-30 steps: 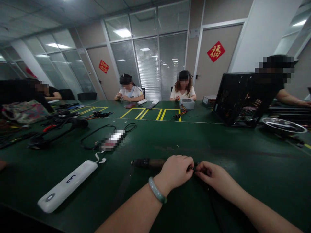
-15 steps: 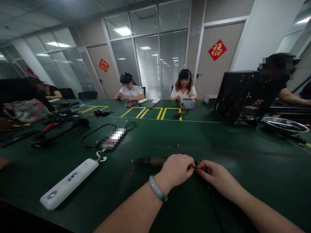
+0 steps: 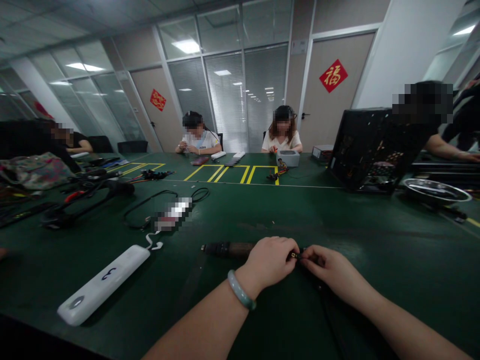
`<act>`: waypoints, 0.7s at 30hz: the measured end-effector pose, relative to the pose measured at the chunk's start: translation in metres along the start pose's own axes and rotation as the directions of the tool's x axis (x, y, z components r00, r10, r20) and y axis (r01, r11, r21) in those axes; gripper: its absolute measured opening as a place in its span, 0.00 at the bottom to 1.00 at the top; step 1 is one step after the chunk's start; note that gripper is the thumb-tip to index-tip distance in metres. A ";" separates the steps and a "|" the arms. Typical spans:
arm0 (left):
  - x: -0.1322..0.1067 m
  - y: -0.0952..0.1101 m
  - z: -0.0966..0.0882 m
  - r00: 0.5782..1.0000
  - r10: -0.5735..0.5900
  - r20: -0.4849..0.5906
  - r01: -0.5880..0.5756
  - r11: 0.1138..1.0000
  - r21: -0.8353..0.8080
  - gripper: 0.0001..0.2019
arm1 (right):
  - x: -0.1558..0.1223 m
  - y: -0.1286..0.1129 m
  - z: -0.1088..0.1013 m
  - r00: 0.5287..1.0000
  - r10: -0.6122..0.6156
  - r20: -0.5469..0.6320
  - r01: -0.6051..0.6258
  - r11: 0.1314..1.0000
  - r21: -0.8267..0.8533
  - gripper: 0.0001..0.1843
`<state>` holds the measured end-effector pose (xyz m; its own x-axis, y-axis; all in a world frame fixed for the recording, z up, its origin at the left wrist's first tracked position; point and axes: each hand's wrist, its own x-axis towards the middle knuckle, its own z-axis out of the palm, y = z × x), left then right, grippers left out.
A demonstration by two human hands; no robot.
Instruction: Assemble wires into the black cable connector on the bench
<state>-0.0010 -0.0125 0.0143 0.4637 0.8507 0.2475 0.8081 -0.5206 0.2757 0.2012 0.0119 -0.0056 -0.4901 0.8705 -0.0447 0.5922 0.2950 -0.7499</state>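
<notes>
Since half a second before, the head view had swung only slightly, and I saw more of the small dark connector [image 3: 294,255], its yellow-edged end now showing between the two hands. Most of it was hidden behind fingers, so I could not make out its full shape. My left hand [image 3: 270,260] covered the rear of the dark cylindrical tool [image 3: 221,249], whose metal tip pointed left along the green table [image 3: 225,215]; whether those fingers were clamped on tool or connector, I could not tell. A dark cord [image 3: 332,325] below the right wrist nearly vanished into the shadow. Both forearms ran off the bottom of the view. I had the left hand palm down, knuckles up, a bracelet [image 3: 241,291] behind its wrist; the right hand [image 3: 330,264] lay on its side, fingers curled, thumb and forefinger pinched together on the connector. Well apart, at left, was the white power bank [image 3: 105,285].
</notes>
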 end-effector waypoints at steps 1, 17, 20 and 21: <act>0.000 0.000 0.000 1.000 -0.005 0.004 0.005 1.000 0.004 0.06 | 0.000 0.001 0.000 1.000 -0.001 0.001 0.001 1.000 0.002 0.10; -0.001 0.002 -0.001 0.998 -0.054 0.019 0.054 0.999 -0.005 0.07 | 0.001 0.004 0.001 1.000 -0.018 -0.001 0.018 1.000 0.007 0.10; -0.001 0.000 0.001 0.999 -0.038 0.003 0.038 0.999 -0.006 0.06 | 0.000 0.004 0.001 1.000 -0.012 0.001 0.012 1.000 0.000 0.11; -0.001 0.000 0.002 1.000 -0.031 -0.003 0.031 0.999 -0.007 0.06 | 0.000 0.004 0.001 1.000 -0.014 0.001 0.014 1.000 -0.001 0.11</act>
<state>-0.0010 -0.0129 0.0124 0.4369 0.8665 0.2415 0.8197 -0.4941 0.2897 0.2028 0.0129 -0.0092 -0.4989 0.8660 -0.0351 0.5864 0.3075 -0.7494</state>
